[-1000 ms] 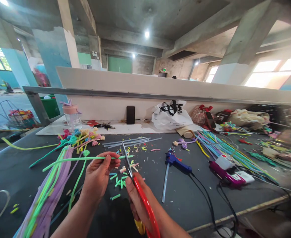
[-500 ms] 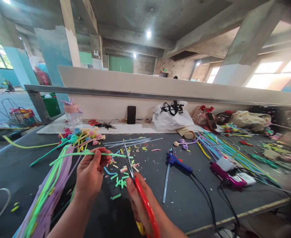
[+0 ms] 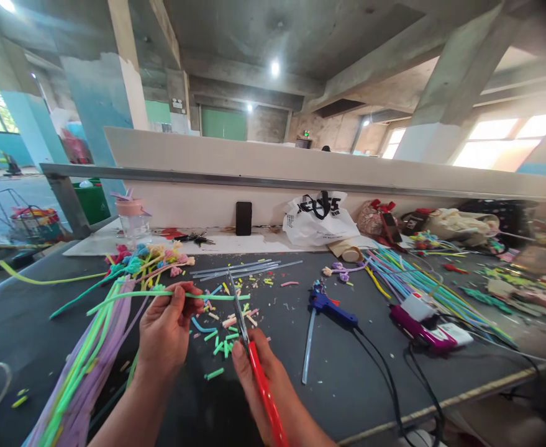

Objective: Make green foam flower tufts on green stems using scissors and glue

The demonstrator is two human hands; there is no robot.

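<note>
A light green fuzzy stem (image 3: 217, 297) is pinched in my left hand (image 3: 166, 326), its right end lying between the blades of the scissors. My right hand (image 3: 263, 379) is closed around the red-handled scissors (image 3: 261, 385), whose blades point up and away across the stem. Short cut green pieces (image 3: 226, 345) and other coloured bits lie on the dark table below the stem. A bundle of long purple and green stems (image 3: 84, 366) lies left of my left hand.
A blue glue gun (image 3: 333, 310) with a cord lies right of my right hand. Clear glue sticks (image 3: 249, 268), a black phone (image 3: 243, 218), a white bag (image 3: 319, 220) and a cup (image 3: 133, 220) are farther back. More stems (image 3: 422, 285) and a purple device (image 3: 417, 330) lie rightward.
The scissor blades have come closer together around the green stem. The whole view has shifted slightly, with the table items a little further left.
</note>
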